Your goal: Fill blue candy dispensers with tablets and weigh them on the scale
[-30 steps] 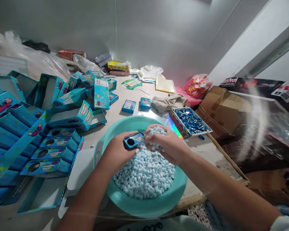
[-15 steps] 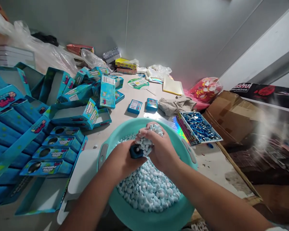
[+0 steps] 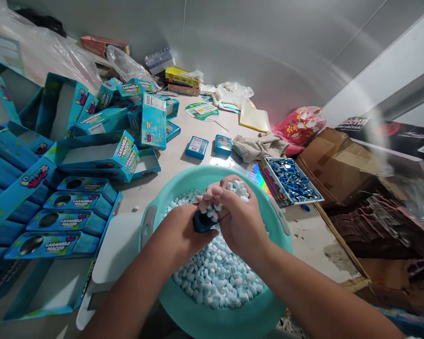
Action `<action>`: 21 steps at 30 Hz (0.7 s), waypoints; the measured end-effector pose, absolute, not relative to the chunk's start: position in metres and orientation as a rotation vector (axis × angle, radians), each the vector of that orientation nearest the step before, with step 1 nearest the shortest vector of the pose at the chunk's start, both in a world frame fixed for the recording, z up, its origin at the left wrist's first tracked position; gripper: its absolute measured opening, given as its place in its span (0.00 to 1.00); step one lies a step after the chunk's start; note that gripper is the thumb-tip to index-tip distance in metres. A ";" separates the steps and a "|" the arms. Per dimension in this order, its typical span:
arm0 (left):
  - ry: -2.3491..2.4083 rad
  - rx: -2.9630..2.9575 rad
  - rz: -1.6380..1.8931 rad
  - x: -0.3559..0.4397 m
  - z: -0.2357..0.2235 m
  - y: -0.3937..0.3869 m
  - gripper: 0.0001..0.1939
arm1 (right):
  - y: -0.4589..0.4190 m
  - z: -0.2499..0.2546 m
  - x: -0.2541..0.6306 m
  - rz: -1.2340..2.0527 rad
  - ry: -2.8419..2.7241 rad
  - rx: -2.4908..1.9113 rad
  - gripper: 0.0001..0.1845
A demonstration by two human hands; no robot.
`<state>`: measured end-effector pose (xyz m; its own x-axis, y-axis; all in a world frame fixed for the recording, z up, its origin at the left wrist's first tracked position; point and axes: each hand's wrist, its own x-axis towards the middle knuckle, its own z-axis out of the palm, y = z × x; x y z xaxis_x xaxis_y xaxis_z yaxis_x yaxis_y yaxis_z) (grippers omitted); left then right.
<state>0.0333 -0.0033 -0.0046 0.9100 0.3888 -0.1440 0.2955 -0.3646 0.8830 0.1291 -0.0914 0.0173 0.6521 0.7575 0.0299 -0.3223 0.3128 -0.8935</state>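
My left hand (image 3: pixel 179 231) is closed round a small dark blue box (image 3: pixel 200 223), whose open top faces up toward my right hand. Pale blue and white candies (image 3: pixel 238 189) fill my right hand (image 3: pixel 246 221), which is cupped and closed round them against the box's opening. Some candies sit at the mouth of the box; how full it is inside I cannot tell. Both hands are above a turquoise basin (image 3: pixel 219 325), which holds a heap of the same loose candies (image 3: pixel 222 278).
Blue printed cartons (image 3: pixel 102 155) crowd the left side, near a white flat device (image 3: pixel 116 249). Two small blue boxes (image 3: pixel 197 147) lie behind the basin. A grey cloth (image 3: pixel 257 147) and a tray of blue-and-metal pieces (image 3: pixel 292 182) are at right, beside brown cardboard boxes (image 3: pixel 327 157).
Fewer candies show between my hands at the box opening, and my right hand has tilted a little. The view has shifted slightly, so the cartons appear further left.
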 end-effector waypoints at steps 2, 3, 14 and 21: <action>0.472 1.972 0.111 0.033 -0.004 -0.003 0.07 | -0.091 0.018 0.130 0.760 -0.477 -1.010 0.13; 0.469 1.971 0.116 0.033 -0.004 -0.003 0.08 | -0.090 0.019 0.130 0.769 -0.464 -1.012 0.13; 0.405 2.002 0.143 0.031 -0.004 -0.005 0.12 | -0.091 0.019 0.134 0.867 -0.498 -0.984 0.12; 0.427 2.086 0.156 0.029 -0.010 -0.006 0.16 | -0.094 0.021 0.138 0.903 -0.555 -0.928 0.13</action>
<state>0.0286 -0.0064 -0.0096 0.9305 0.3613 -0.0597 0.2381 -0.4730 0.8483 0.1376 -0.0937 0.0214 0.5248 0.8505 0.0350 -0.4150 0.2915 -0.8619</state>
